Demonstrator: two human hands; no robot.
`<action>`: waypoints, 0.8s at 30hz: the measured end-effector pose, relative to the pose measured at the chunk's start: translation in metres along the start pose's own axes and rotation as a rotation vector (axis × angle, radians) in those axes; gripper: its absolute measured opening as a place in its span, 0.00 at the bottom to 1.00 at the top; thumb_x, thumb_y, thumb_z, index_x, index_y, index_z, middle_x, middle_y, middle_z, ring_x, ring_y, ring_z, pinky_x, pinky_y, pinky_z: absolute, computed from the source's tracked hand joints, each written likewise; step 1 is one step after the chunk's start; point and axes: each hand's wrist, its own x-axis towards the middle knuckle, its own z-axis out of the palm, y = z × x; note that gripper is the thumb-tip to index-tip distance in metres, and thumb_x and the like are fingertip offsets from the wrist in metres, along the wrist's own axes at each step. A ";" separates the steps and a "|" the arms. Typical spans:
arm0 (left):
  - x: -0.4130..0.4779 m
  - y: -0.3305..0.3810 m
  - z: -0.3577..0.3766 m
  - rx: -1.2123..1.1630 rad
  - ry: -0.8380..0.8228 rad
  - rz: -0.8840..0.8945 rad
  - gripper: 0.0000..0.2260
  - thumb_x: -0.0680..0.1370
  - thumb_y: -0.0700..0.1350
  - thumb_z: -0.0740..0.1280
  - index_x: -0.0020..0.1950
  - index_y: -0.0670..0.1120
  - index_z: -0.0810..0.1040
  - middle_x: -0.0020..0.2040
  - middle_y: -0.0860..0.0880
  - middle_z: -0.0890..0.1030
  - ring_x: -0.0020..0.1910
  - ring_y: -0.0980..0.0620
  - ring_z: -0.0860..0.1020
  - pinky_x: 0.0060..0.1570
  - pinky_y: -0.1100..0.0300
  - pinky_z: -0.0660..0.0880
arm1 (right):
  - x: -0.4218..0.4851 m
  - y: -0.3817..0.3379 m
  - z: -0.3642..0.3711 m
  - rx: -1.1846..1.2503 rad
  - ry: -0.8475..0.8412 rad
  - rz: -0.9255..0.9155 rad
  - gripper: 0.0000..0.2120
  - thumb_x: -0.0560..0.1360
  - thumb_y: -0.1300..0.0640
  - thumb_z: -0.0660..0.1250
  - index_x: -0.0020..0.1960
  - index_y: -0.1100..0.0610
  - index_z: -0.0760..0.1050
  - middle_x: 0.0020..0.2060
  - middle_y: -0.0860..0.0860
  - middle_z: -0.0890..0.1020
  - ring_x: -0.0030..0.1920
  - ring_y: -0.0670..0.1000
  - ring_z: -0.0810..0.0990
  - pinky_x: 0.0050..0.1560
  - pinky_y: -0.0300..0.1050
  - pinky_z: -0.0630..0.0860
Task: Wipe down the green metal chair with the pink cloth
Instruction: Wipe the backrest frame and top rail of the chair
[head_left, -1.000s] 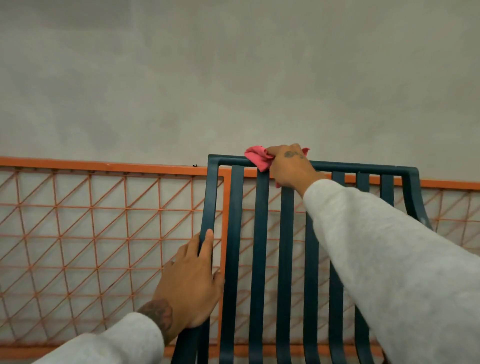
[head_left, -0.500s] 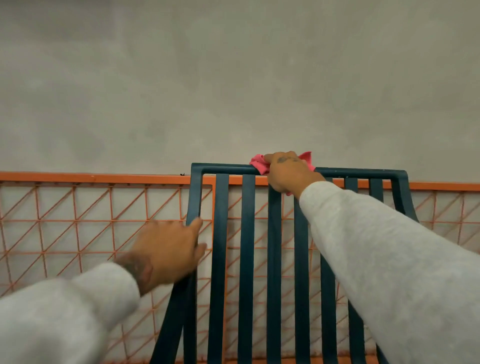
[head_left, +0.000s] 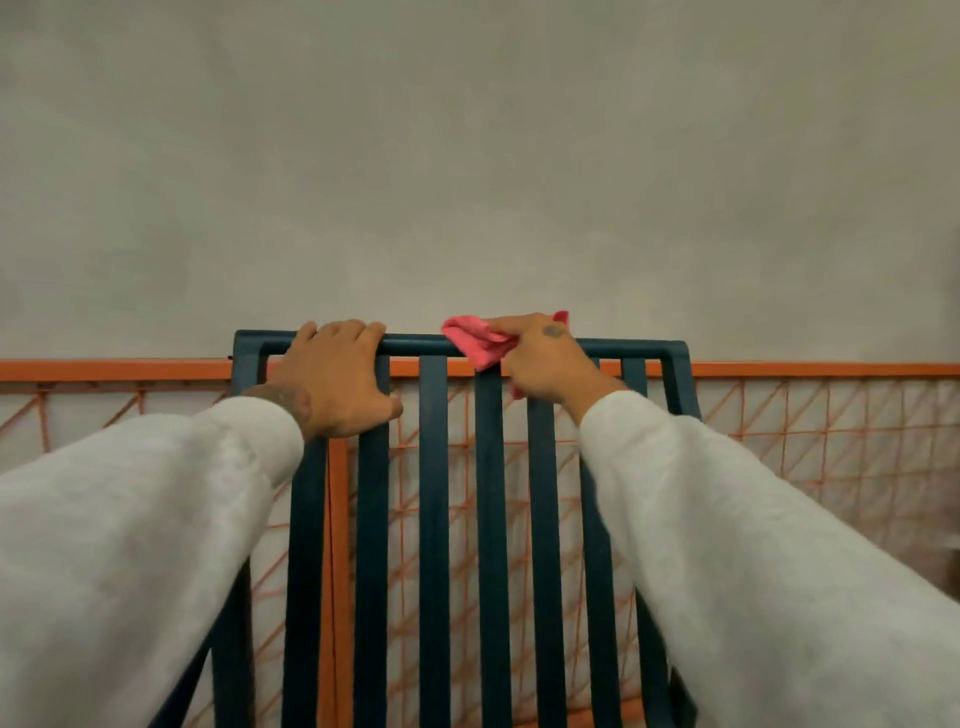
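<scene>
The pink cloth (head_left: 480, 343) was held bunched against the top rail (head_left: 415, 344) of the green metal chair (head_left: 434, 493), a little right of the rail's middle, with folds showing to the left and right of the right hand (head_left: 545, 358). That hand's fingers (head_left: 511, 325) were curled over cloth and rail together, pinching the cloth to the metal. The rail's long axis ran left to right, so any wiping stroke would be expected along that line: a short stretch lay bare toward the right corner, a longer one toward the left hand (head_left: 337, 379). The left hand's fingers (head_left: 358, 330) were hooked over the rail near the left corner, the thumb laid across a slat, apparently to steady the chair. The chair was seen as dark green painted metal, with flat upright slats under a rounded frame, set against an orange mesh fence (head_left: 779, 370).
</scene>
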 end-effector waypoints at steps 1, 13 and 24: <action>0.000 -0.001 0.000 -0.015 0.004 0.003 0.38 0.71 0.61 0.68 0.76 0.47 0.61 0.72 0.46 0.70 0.71 0.45 0.68 0.76 0.44 0.57 | 0.001 0.011 -0.005 -0.006 0.025 0.036 0.26 0.77 0.69 0.60 0.71 0.50 0.71 0.63 0.51 0.76 0.58 0.55 0.78 0.63 0.52 0.76; -0.005 0.006 0.007 -0.016 0.041 -0.014 0.41 0.70 0.57 0.68 0.79 0.47 0.56 0.75 0.46 0.65 0.76 0.45 0.60 0.78 0.42 0.48 | 0.012 -0.028 0.037 -0.453 0.088 -0.097 0.27 0.76 0.64 0.61 0.74 0.48 0.65 0.62 0.54 0.75 0.63 0.58 0.72 0.63 0.56 0.71; -0.007 0.002 0.004 -0.009 0.019 -0.004 0.42 0.70 0.55 0.69 0.79 0.46 0.54 0.77 0.45 0.62 0.77 0.45 0.59 0.78 0.42 0.46 | -0.028 0.020 0.042 -0.490 0.201 -0.410 0.23 0.77 0.66 0.63 0.69 0.49 0.74 0.76 0.51 0.63 0.75 0.57 0.58 0.75 0.52 0.50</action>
